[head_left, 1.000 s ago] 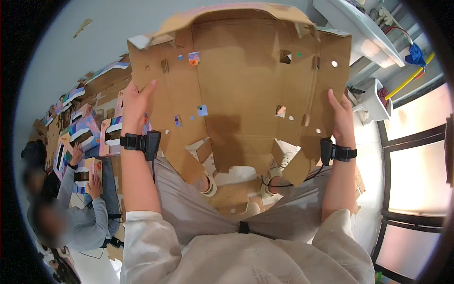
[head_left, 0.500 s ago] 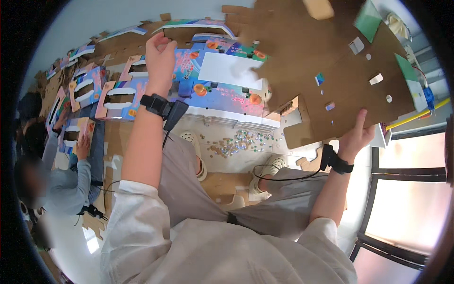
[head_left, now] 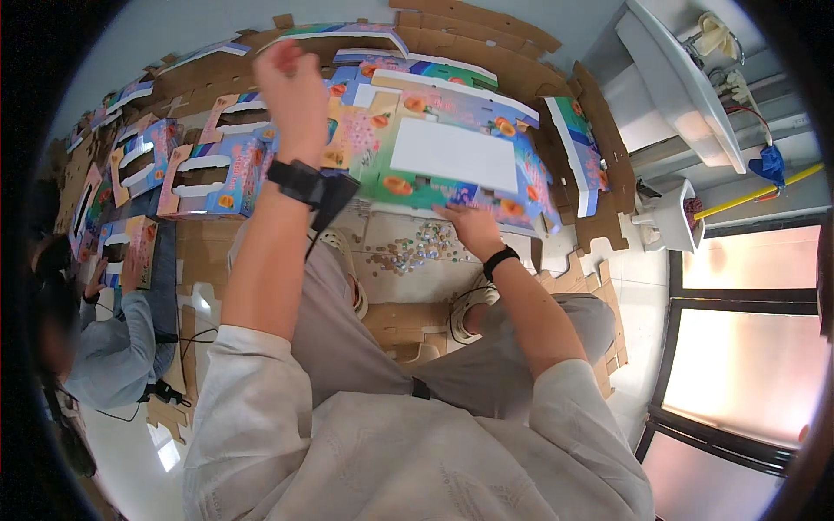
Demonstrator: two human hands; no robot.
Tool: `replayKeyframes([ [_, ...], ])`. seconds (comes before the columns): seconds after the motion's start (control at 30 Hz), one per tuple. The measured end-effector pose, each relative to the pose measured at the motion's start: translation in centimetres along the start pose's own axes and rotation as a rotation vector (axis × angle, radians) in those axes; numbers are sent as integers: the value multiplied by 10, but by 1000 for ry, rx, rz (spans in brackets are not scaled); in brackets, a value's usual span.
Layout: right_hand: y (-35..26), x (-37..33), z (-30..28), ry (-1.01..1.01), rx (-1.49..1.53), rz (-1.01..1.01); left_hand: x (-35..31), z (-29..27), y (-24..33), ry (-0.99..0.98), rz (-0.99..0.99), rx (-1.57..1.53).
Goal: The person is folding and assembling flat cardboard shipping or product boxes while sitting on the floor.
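Observation:
My right hand (head_left: 476, 233) grips the near edge of a flat printed cardboard sheet (head_left: 452, 149), coloured green, blue and pink with fruit pictures and a white panel. The sheet lies tilted over the stack of similar printed cardboard (head_left: 362, 69), and its right end is smeared by motion. Over the left part of the stack my left hand (head_left: 291, 82) is raised, its fingers curled with nothing visible in them, the tips blurred. It looks apart from the sheet. A black strap with a small device (head_left: 304, 187) sits on my left wrist.
Formed printed cartons (head_left: 208, 178) with cut-out openings stand at left, beside a co-worker in a grey sleeve (head_left: 130, 326) handling one. Small cardboard scraps (head_left: 417, 247) litter the floor between my feet. Brown cardboard (head_left: 608, 200) leans at right, near a white basin (head_left: 673, 74) and a yellow pole (head_left: 756, 195).
The sheet my right hand held up at right, brown side showing, now lies over the stack, printed side up. My right hand has moved left and down; my left hand has risen slightly.

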State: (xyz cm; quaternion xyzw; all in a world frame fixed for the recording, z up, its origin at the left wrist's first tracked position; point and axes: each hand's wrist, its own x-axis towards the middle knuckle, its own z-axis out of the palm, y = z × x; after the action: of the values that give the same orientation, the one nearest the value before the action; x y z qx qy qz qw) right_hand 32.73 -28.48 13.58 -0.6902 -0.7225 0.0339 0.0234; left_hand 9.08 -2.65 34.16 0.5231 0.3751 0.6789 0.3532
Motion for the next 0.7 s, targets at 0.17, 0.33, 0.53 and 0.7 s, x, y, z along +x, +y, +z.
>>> replayKeyframes([
  [0.17, -11, -5, 43, -22, -171, -17, -92, 51, 26, -575, 128, 77],
  [0.33, -17, 0, 81, 435, 129, 148, -161, 56, 29, -1226, 409, 105],
  [0.53, 51, 9, 9, 557, 570, 256, -151, 47, 30, -1219, 491, 157],
  [0.7, 68, 7, -135, 717, 45, 398, -143, 30, 36, -957, 494, 82],
])
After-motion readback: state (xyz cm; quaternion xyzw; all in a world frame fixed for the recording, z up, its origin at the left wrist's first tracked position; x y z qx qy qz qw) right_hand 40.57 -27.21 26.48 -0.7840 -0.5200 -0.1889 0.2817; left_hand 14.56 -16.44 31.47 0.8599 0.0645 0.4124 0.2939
